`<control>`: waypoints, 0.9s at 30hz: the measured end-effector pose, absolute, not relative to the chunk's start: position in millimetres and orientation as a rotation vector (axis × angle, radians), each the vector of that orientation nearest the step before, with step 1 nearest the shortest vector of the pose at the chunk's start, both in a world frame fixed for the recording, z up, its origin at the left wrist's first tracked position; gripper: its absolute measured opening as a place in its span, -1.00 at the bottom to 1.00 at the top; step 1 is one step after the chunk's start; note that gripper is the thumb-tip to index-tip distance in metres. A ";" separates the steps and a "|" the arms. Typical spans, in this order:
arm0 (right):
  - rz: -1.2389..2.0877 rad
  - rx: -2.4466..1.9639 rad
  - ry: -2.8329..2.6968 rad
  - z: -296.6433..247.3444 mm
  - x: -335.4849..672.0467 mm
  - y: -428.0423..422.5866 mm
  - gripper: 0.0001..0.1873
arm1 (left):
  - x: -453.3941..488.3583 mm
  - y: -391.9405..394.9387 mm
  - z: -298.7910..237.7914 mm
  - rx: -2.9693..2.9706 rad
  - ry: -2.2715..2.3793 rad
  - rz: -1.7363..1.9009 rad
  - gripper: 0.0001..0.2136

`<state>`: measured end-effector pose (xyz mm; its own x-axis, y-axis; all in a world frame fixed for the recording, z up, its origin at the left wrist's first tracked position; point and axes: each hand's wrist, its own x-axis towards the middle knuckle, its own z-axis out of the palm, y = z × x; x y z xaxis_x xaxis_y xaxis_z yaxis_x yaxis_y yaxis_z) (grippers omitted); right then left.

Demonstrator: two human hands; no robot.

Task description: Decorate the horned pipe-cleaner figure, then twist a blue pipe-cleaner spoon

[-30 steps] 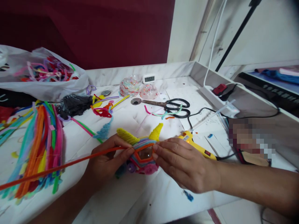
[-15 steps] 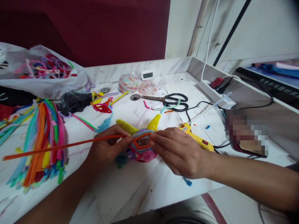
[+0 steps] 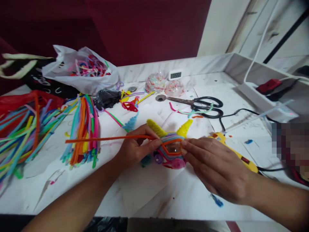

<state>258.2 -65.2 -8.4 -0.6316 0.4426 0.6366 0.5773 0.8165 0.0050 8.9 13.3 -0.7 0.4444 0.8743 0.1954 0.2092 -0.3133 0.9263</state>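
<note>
A small multicoloured pipe-cleaner figure [image 3: 170, 149] with two yellow horns sits on the white table [image 3: 154, 190]. An orange pipe cleaner [image 3: 101, 139] runs around its front and sticks out to the left. My left hand [image 3: 136, 148] pinches that orange pipe cleaner against the figure's left side, fingers closed. My right hand [image 3: 214, 167] presses its fingertips on the figure's right side, holding it.
A yellow glue gun [image 3: 238, 156] lies right behind my right hand, its black cord trailing. Black scissors [image 3: 200, 105], a small digital clock [image 3: 174, 75], two clear balls, a spread of coloured pipe cleaners [image 3: 82, 129] and a white bag [image 3: 82, 72] of more lie behind and left.
The view swung left, so everything sits further right in the picture. The free end of the orange pipe cleaner has risen to about level. Both hands stay on the figure.
</note>
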 end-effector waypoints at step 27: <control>-0.318 -0.718 -2.448 -16.0 263.3 -71.5 -0.49 | 14.5 5.7 -5.2 1.583 0.784 0.921 -0.79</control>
<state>263.3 -71.5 -16.0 -0.6976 0.4228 0.5784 0.5566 0.8281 0.0661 14.5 5.7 -5.2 0.4806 0.8624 0.1591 0.0184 -0.1913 0.9814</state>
